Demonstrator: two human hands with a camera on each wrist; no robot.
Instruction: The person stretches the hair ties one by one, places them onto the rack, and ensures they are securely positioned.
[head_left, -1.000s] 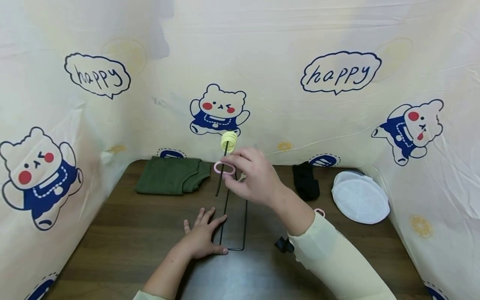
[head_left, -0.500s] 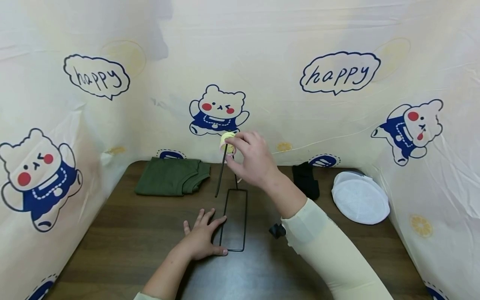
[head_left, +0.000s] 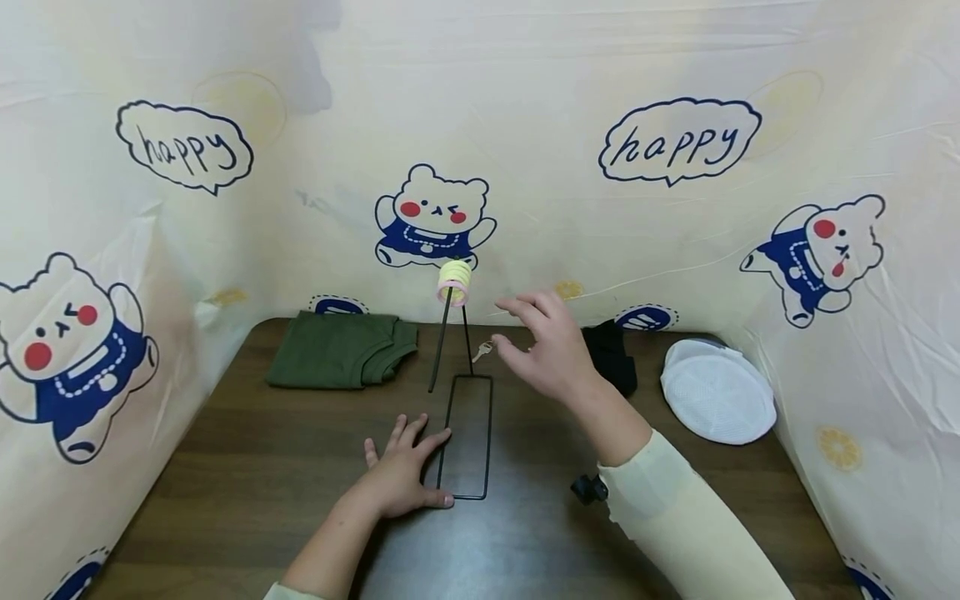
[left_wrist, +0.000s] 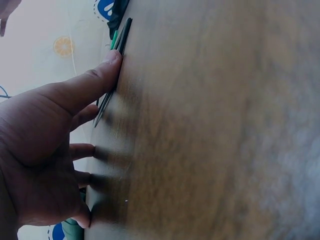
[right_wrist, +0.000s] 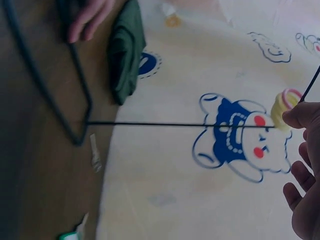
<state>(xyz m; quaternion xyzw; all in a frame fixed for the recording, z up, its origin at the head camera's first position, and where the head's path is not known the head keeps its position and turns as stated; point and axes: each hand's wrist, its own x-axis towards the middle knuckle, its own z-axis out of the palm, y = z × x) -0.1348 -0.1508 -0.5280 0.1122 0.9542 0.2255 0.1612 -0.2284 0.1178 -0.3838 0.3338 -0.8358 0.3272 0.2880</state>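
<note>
A black wire stand [head_left: 466, 437] has a flat rectangular base on the brown table [head_left: 247, 467] and a thin upright rod. A stack of yellow and pink rings [head_left: 454, 282] sits at the rod's top. My left hand [head_left: 406, 475] lies flat on the table, its thumb against the base wire [left_wrist: 111, 92] and its fingers [left_wrist: 82, 150] spread. My right hand [head_left: 519, 330] hovers open to the right of the rod, apart from the rings and holding nothing. In the right wrist view the rod [right_wrist: 170, 124] runs across to the rings [right_wrist: 284, 106], beside my fingertips [right_wrist: 300, 116].
A folded green cloth [head_left: 341, 350] lies at the back left. A small key [head_left: 482, 350] sits behind the stand, with a black cloth [head_left: 611, 357] and a white mesh pouch [head_left: 718, 392] at the back right. Printed plastic sheeting [head_left: 675, 208] walls the table on three sides.
My right hand carried a pink ring up to the rod's top, let it go there with the yellow rings, and drew back to the right. The left hand stayed put.
</note>
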